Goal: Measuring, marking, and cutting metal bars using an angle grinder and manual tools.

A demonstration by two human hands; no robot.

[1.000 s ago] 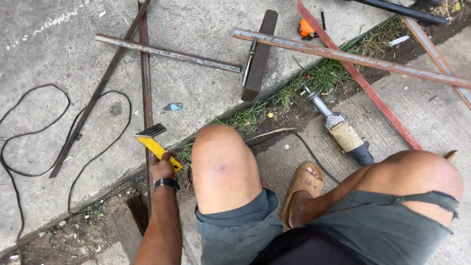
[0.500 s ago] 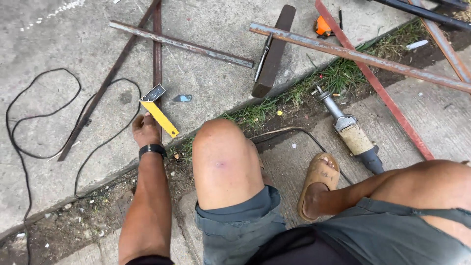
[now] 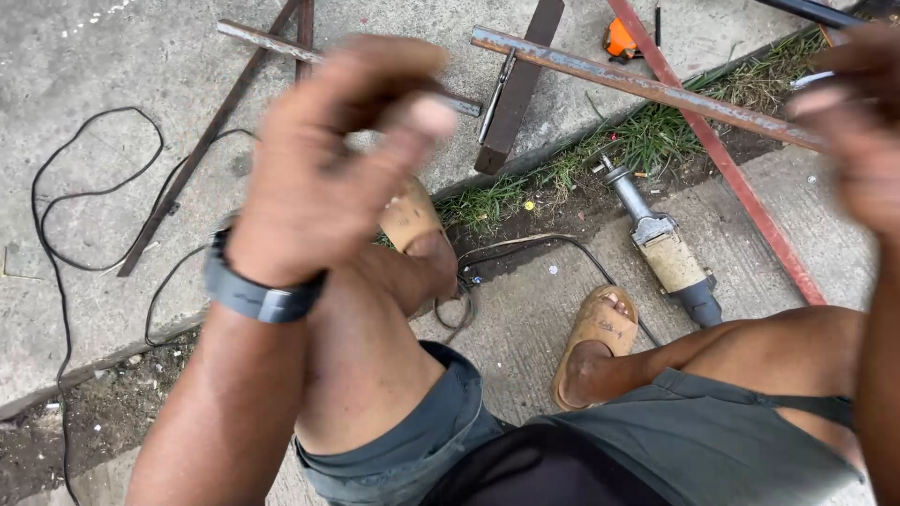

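Note:
My left hand is raised close to the camera and blurred by motion. Its fingers are loosely curled and apart, and nothing shows in them. A dark watch is on its wrist. My right hand is also lifted at the right edge, blurred and partly cut off, so its grip is unclear. Below them are my bent bare legs in grey shorts, with tan sandals on my feet. The yellow-handled tool seen earlier is out of sight.
An angle grinder lies on the concrete beside a grass strip. Rusty steel bars, a red bar and a dark flat bar cross the ground ahead. A black cable loops at left. An orange object lies at the top.
My left hand has left the yellow-handled tool on the ground and risen close to the camera. My right hand has come up into view at the right. My left knee has shifted.

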